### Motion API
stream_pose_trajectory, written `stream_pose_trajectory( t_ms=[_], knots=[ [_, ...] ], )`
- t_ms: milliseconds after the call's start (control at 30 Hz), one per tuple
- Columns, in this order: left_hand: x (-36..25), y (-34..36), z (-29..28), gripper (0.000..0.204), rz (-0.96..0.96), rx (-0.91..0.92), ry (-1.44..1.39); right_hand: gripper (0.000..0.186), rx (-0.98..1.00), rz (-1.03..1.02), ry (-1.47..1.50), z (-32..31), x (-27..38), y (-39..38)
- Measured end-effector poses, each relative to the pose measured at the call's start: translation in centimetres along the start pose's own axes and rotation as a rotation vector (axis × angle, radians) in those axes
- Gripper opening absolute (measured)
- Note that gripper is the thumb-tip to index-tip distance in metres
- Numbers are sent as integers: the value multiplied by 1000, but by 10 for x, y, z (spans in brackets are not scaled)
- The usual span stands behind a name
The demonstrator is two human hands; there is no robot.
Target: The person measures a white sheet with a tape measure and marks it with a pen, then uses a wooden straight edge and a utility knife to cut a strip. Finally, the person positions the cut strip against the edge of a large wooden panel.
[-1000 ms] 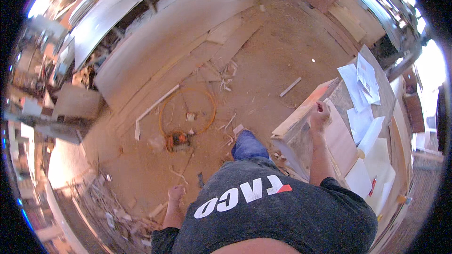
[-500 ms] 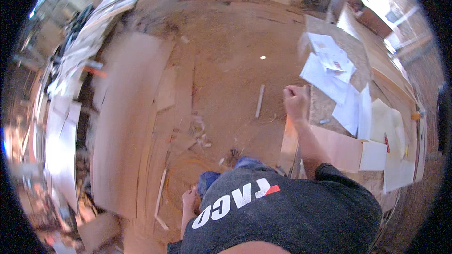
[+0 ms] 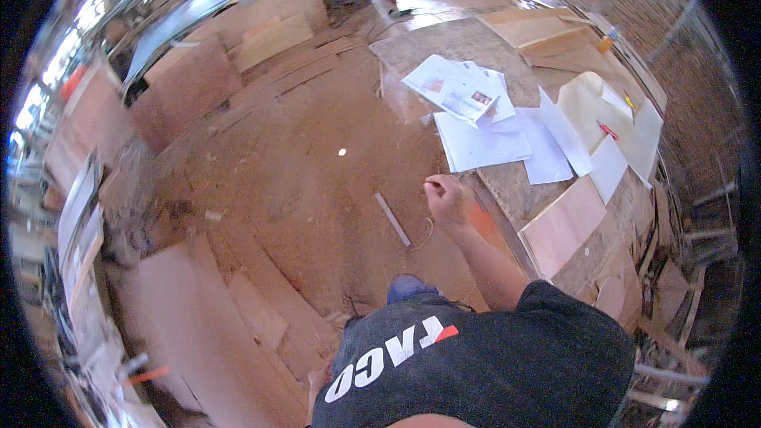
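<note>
My right hand (image 3: 449, 200) is closed in a fist, with nothing showing between the fingers. It hangs beside the near left corner of a worktable (image 3: 511, 194), close to loose white sheets of paper (image 3: 485, 143). Printed pages (image 3: 452, 87) with small pictures lie on top of those sheets. Low at my left side, my left hand (image 3: 319, 376) is mostly hidden by my dark shirt, and its fingers cannot be made out.
A pinkish board (image 3: 563, 226), a cream sheet (image 3: 583, 107) and a red-handled tool (image 3: 608, 130) lie on the worktable. On the brown floor are a narrow strip (image 3: 392, 219) and large thin boards (image 3: 178, 317) at left. More panels (image 3: 186, 91) lean at the back.
My view has turned to the right, so the worktable and papers now sit nearer the middle. My right hand stays in a fist; my left hand has become more hidden behind my body.
</note>
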State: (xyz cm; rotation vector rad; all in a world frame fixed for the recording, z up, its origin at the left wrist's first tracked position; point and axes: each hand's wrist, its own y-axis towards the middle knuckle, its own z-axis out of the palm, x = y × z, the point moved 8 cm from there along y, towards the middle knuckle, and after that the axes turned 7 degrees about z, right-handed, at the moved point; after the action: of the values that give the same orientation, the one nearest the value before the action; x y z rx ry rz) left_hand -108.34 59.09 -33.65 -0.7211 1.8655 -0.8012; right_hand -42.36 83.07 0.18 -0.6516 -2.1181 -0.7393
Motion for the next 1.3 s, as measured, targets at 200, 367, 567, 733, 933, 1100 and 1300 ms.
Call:
stream_pose_trajectory(
  t_ms=[200, 367, 567, 733, 933, 1100, 1300],
  knots=[
    [-193, 179, -115, 28, 138, 50, 211, 18, -332, 247, -194, -32, -38, 45],
    [-407, 285, -127, 27, 645, 21, 469, 19, -474, 403, -112, -37, -70, 99],
    [-554, 332, -45, 27, 437, 52, 177, 19, -641, 429, -154, -22, -95, 243],
    [-590, 371, 13, 26, 35, 254, 137, 24, -653, 352, -49, 1, -64, 390],
    [-683, 453, 42, 24, 79, 393, 445, 28, -758, 424, -101, 26, -70, 483],
    [-817, 546, 43, 24, 198, 467, 600, 35, -881, 565, -135, 31, -102, 492],
    [-1036, 650, 90, 23, 397, 457, 501, 40, -913, 775, -249, 4, -131, 513]
  ],
)
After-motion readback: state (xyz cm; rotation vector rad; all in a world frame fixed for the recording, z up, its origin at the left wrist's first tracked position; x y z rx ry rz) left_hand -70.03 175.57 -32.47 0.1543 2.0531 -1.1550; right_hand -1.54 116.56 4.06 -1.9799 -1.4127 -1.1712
